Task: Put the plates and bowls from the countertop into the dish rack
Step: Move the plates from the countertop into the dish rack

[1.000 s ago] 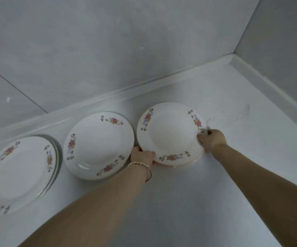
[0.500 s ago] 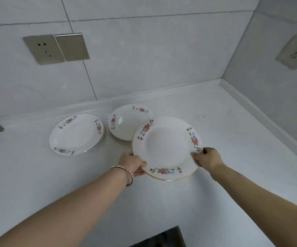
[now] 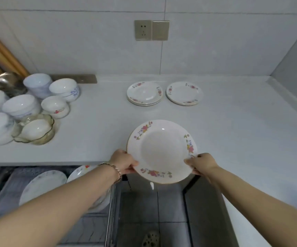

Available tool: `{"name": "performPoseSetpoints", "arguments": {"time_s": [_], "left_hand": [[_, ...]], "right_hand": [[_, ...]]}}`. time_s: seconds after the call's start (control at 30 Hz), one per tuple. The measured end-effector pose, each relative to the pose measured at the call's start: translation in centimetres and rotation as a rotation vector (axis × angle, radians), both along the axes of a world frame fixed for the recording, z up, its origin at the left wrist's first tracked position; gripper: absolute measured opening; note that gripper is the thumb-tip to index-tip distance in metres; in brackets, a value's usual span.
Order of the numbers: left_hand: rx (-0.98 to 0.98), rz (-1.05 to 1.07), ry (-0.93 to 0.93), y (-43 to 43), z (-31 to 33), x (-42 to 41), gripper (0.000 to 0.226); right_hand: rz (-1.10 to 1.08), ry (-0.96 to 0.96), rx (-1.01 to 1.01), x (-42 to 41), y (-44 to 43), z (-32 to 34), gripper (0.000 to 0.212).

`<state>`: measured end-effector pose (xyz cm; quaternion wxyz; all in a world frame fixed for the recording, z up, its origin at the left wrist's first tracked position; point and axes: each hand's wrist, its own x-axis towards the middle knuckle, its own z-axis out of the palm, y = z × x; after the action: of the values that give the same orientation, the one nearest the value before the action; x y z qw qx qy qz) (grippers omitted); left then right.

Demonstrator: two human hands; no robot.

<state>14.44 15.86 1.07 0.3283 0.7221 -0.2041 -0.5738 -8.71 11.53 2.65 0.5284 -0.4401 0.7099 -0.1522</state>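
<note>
One plate (image 3: 162, 150), gripped by left hand (image 3: 124, 163) and right hand (image 3: 202, 164).
Two stacks (image 3: 144, 93) lay beyond the plate, which had drawn farther from them.

Soft, even light washes the pale countertop (image 3: 233, 139) around the plate (image 3: 162, 150) I hold, leaving only thin shadows under the stacked plates (image 3: 144, 93) behind it. Small glints sit atop the bowls (image 3: 21, 106) to its left. Below and left of it, the dish rack (image 3: 5, 193) lies dimmer. The wide lens bows the tile lines of the wall (image 3: 90, 41).
</note>
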Motion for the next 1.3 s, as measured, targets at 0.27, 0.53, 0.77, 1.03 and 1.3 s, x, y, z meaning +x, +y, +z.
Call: {"name": "performPoseSetpoints", "arguments": {"time_s": [0.27,0.53,0.77,1.03,1.3], "left_hand": [[0.114,0.192,-0.001,16.2,-2.2,5.8,0.039],[0.212,0.299,-0.01,26.3,-4.4,16.2,0.041],[0.26,0.315,-0.052,28.5,-8.4,31.0,0.041],[0.365,0.245,-0.132,25.6,-17.1,47.0,0.046],[0.399,0.126,-0.204,21.3,-28.4,52.9,0.038]], "right_hand": [[0.209,-0.004,0.071,7.1,11.9,-2.9,0.018],[0.368,0.04,0.105,18.5,20.1,-6.0,0.028],[0.361,0.042,0.139,33.8,22.1,-11.2,0.033],[0.224,0.117,0.195,49.3,22.2,-20.6,0.027],[0.077,0.203,0.245,55.8,19.3,-31.1,0.041]]}}
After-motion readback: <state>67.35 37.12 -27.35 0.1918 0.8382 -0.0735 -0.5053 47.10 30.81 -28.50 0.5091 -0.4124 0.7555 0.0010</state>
